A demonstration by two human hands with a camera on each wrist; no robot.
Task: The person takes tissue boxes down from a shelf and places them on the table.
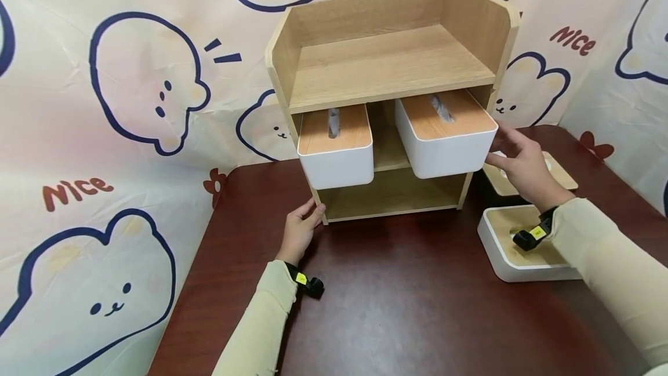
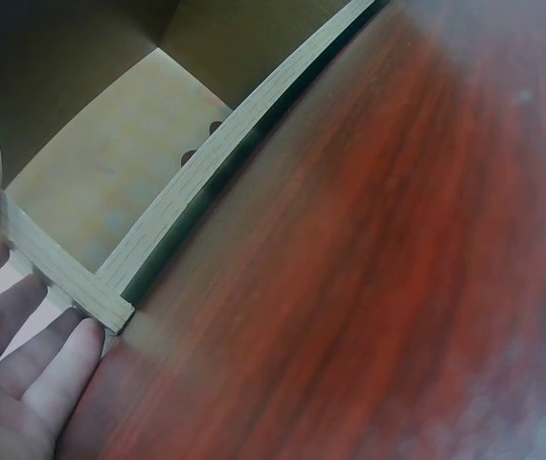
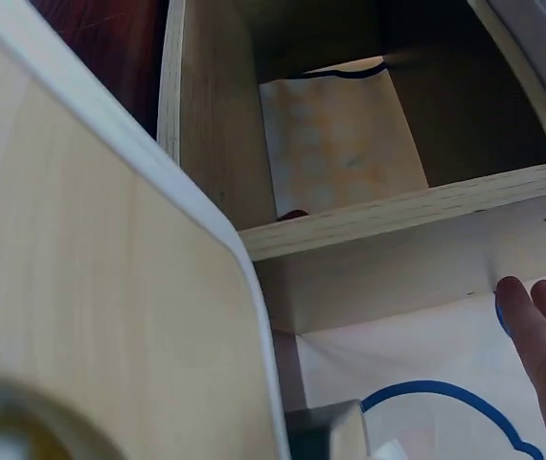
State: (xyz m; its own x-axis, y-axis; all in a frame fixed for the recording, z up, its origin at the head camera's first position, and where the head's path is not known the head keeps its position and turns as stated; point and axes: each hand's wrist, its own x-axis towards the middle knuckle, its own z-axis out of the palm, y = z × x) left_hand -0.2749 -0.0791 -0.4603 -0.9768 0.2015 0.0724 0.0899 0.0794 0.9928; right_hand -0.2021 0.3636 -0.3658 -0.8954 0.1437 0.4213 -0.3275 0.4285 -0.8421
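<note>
A light wooden shelf unit (image 1: 391,68) stands on the dark red table. My left hand (image 1: 300,228) holds the lower left front edge of the shelf's side panel. In the left wrist view, the thumb and fingers of that hand (image 2: 24,374) lie on opposite sides of the panel. Two white tissue boxes with wooden lids, one on the left (image 1: 336,164) and one on the right (image 1: 451,152), jut from the middle level. My right hand (image 1: 527,164) is at the right box's outer front corner. Its fingers (image 3: 536,331) extend beside the side panel; whether they touch is unclear.
A white box with a wooden top (image 1: 503,248) lies under my right forearm. Behind it, beside the shelf, is a dark box with a wooden top (image 1: 558,176). A cartoon-printed cloth (image 1: 156,190) hangs behind and beside the table (image 1: 396,306).
</note>
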